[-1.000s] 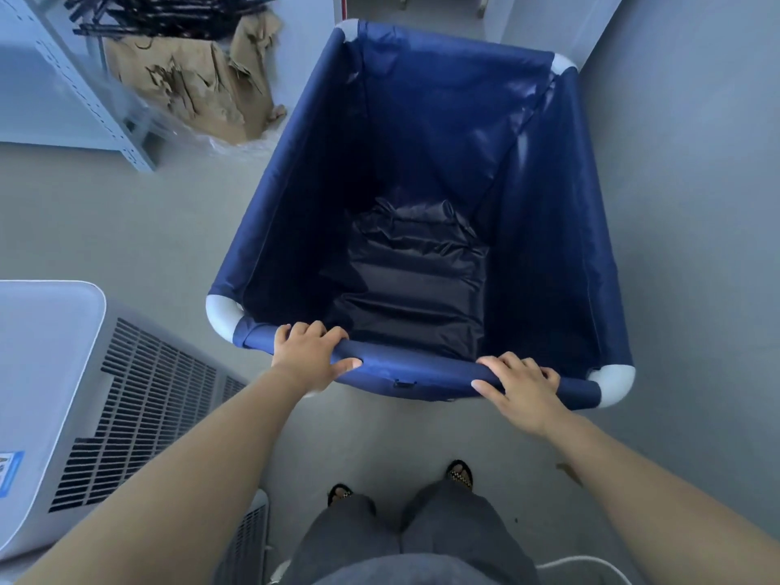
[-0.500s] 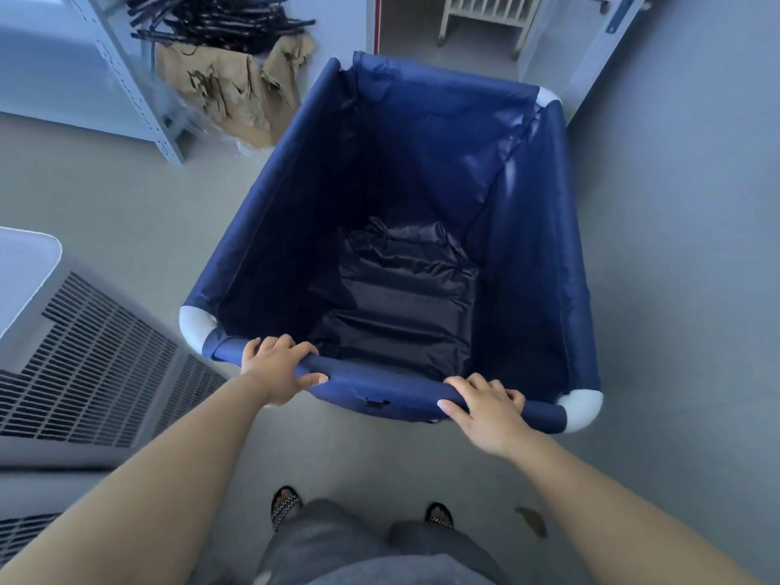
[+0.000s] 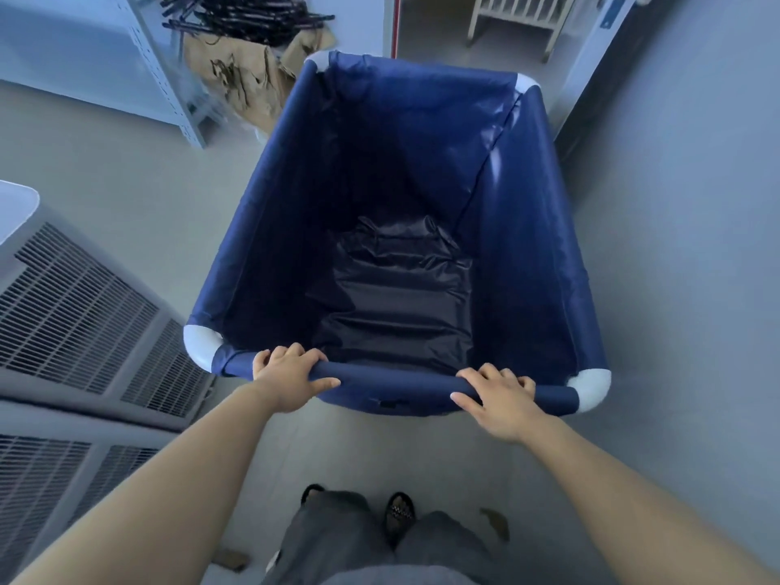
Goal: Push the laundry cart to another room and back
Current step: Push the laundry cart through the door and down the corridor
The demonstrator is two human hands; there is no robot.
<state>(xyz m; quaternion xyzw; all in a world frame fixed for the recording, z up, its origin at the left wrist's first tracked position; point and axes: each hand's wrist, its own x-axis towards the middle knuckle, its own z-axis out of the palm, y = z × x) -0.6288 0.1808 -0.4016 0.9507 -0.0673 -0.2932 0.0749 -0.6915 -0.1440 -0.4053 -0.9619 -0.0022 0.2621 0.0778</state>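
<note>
Gripping the near rail (image 3: 396, 378) of the laundry cart (image 3: 532, 247), your left hand (image 3: 287, 375) curls round it at 7 o'clock, your right hand (image 3: 500, 401) at 5; a doorway (image 3: 430, 33) lies at 12.

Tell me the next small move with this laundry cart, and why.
Probably a short, slow push straight ahead. Both the left hand and the right hand grip the near rail of the laundry cart, and its far end faces the doorway. The open door stands close by the cart's far right corner, so go gently.
</note>
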